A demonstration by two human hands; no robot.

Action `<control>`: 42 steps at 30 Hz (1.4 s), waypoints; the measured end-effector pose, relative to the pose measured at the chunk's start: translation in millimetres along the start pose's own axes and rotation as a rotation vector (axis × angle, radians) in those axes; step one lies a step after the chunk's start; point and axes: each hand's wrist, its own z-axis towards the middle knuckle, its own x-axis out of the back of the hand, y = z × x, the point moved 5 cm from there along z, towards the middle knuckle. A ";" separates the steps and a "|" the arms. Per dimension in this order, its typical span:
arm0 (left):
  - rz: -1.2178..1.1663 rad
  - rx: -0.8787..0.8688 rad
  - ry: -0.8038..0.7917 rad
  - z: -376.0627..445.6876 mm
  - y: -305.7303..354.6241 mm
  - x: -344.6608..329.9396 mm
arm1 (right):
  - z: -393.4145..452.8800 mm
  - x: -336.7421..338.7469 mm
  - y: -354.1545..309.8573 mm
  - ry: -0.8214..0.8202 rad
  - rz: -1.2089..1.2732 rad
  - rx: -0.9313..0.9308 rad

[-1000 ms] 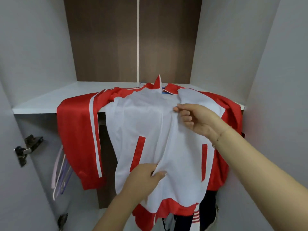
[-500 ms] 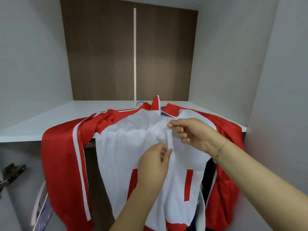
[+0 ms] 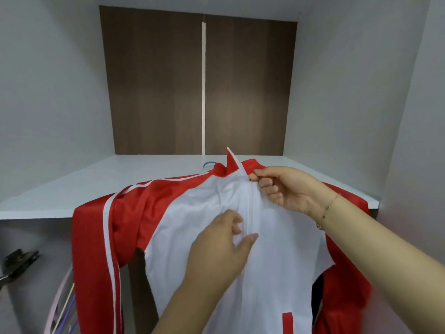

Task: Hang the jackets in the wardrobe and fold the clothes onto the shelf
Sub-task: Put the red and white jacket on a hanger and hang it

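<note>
Head view into an open wardrobe. A red-and-white jacket [image 3: 199,227] lies draped over the front edge of the white shelf [image 3: 101,182]: its collar [image 3: 232,163] rests on the shelf surface and stands partly upright, while the white front panel hangs down below the edge, its lower part cut off by the frame. The red sleeve with white stripes [image 3: 96,261] hangs at the left; a second red sleeve [image 3: 342,292] falls at the right, partly hidden behind the right forearm. The right hand [image 3: 286,189] is closed in a pinch at the top of the zip, just below the collar, thumb and forefinger meeting on a small dark zip pull [image 3: 251,180]; a thin bracelet [image 3: 325,210] circles the wrist. The left hand [image 3: 224,249] lies lower on the white panel, fingers curled and gathering the fabric beside the zip line [image 3: 251,213], thumb extended toward the seam. A bit of blue hanger hook [image 3: 208,163] shows on the shelf just behind the collar. The back panel [image 3: 156,88] of the wardrobe is dark brown with a pale vertical strip at its centre. Below the shelf at the left, a metal door hinge [image 3: 16,261] and several pale pink and purple hangers [image 3: 65,312] are visible. A red pocket trim [image 3: 287,321] appears near the bottom edge.
</note>
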 end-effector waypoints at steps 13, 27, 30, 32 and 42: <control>0.315 -0.045 0.006 52.5 31.5 4.1 | 29.1 -0.5 -33.5 -0.144 0.408 -0.217; 0.406 0.012 0.332 59.5 -15.0 73.7 | 70.1 10.0 -43.7 0.054 -0.826 0.041; 0.621 0.234 0.102 79.1 -47.3 77.1 | 70.9 8.5 -45.9 0.113 -1.162 0.081; 0.623 0.209 0.040 85.3 -51.3 74.0 | 75.1 4.7 -56.5 0.201 -1.247 0.238; 0.550 0.238 -0.017 78.6 -57.1 90.9 | 105.9 -31.0 -23.3 0.008 -0.800 0.007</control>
